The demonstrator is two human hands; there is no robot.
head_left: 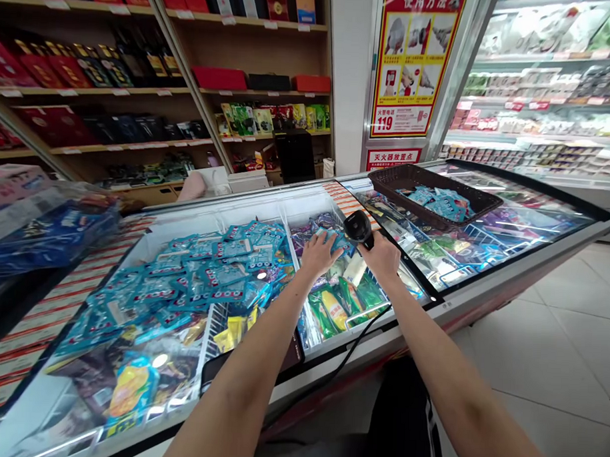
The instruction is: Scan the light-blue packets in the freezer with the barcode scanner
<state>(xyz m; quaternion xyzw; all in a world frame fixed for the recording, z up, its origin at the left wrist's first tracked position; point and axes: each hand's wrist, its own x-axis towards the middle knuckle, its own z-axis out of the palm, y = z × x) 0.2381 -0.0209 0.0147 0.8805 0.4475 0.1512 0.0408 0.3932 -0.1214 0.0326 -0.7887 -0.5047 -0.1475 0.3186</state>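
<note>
My right hand is closed around the handle of a black barcode scanner, its round head tilted up over the freezer. Just left of it, my left hand reaches into the middle freezer section with fingers spread. Its fingertips are at a light-blue packet, which the hand and scanner partly cover. Green and yellow ice-cream packs lie below both hands. A large heap of similar light-blue packets fills the section to the left. From the scanner side, a black cable runs down over the freezer's front edge.
A dark brown plastic basket with blue packets rests on the freezer's right glass. Beneath my left forearm lies a dark flat object. Bagged packages stand at left; shelves rise behind. Tiled floor lies right.
</note>
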